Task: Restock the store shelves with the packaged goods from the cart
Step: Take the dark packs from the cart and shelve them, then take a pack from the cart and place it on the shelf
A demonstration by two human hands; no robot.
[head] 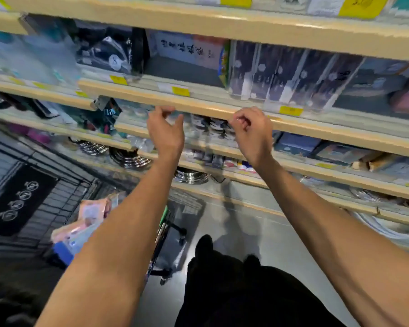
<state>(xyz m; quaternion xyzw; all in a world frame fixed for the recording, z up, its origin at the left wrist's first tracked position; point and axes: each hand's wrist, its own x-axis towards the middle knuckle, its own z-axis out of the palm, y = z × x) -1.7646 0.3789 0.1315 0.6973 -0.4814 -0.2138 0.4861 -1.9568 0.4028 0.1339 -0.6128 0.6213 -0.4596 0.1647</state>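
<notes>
Dark trousers [234, 291] fill the bottom of the head view, with two bare forearms reaching up and away from them toward store shelving. To the left, beside the left forearm, a wire cart [45, 208] stands on the grey floor [246, 220] holding pink and blue packaged goods [80, 227]. The left hand [165, 131] is raised at the tan front edge of a shelf [198, 107], thumb and fingers spread apart and gripping nothing that shows. The right hand [253, 133] hangs just beside it at the same edge, its fingers curled inward; motion blur makes it impossible to tell whether they pinch anything. Behind the hands, small packets [210, 128] line the tier below the edge. Stacked metal bowls [128, 159] sit lower down. Above, dark boxed items [281, 74] stand upright in a row behind yellow price tags [291, 110].
</notes>
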